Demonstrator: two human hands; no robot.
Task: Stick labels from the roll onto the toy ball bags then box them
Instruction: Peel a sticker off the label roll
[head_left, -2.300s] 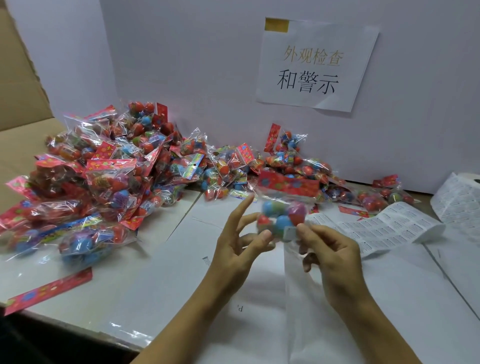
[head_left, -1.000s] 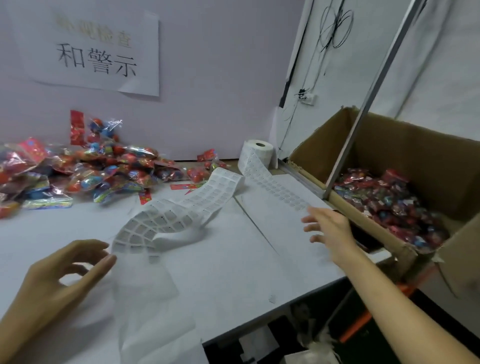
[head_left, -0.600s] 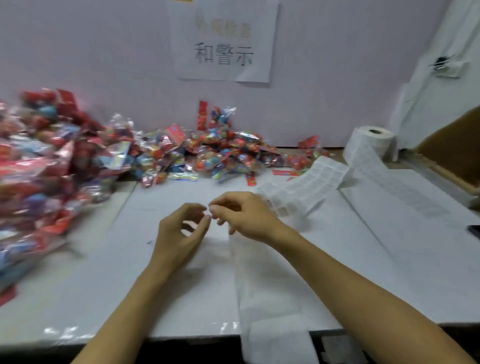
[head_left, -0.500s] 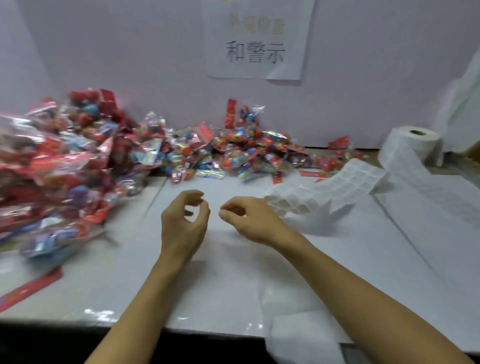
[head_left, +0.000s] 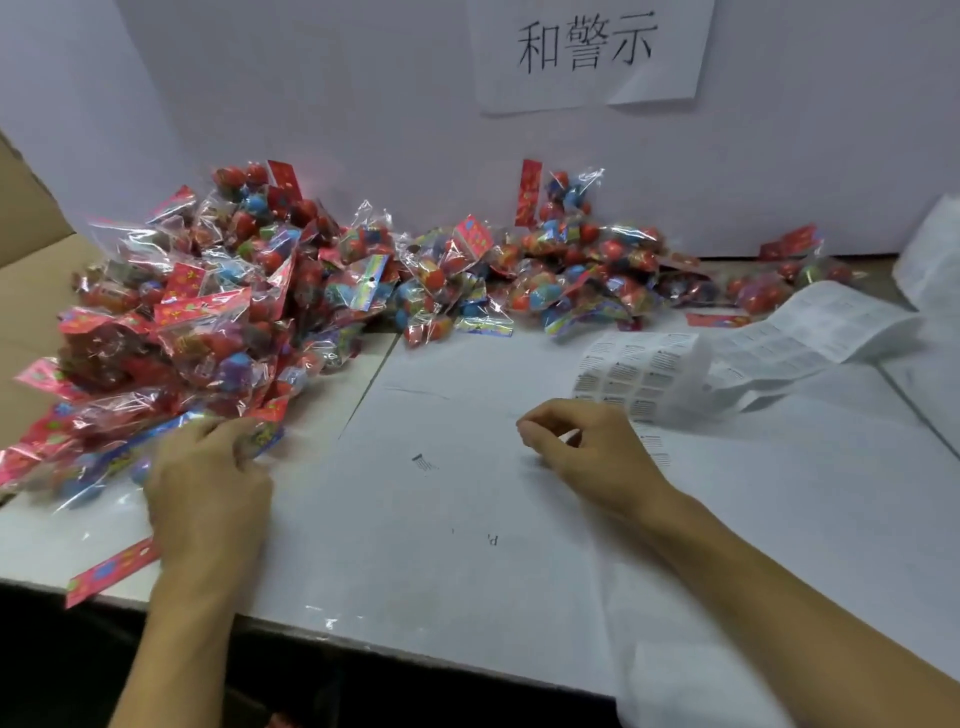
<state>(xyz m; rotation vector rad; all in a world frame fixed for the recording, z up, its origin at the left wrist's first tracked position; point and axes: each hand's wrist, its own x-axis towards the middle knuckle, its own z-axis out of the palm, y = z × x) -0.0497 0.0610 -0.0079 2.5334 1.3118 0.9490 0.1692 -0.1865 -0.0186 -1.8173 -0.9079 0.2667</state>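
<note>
Two risks stand out: the left hand (head_left: 208, 483), fingers curled onto a bag at the near edge of the toy ball bag pile (head_left: 218, 322) at left, could drag neighbours along; the right hand (head_left: 587, 452), fingertips pinched together beside the label strip (head_left: 639, 374) at right, seems to hold a small label that may fold onto itself.

Two hands show: one left hand (head_left: 208, 483) and one right hand (head_left: 587, 452). One strip of labels (head_left: 727, 353) trails across the one white table (head_left: 441, 519). One paper sign (head_left: 587, 52) hangs on the wall. The toy ball bags (head_left: 234, 312) lie heaped, dozens at least, too tangled to count exactly, and one loose red header card (head_left: 111, 571) lies near the table's front edge
</note>
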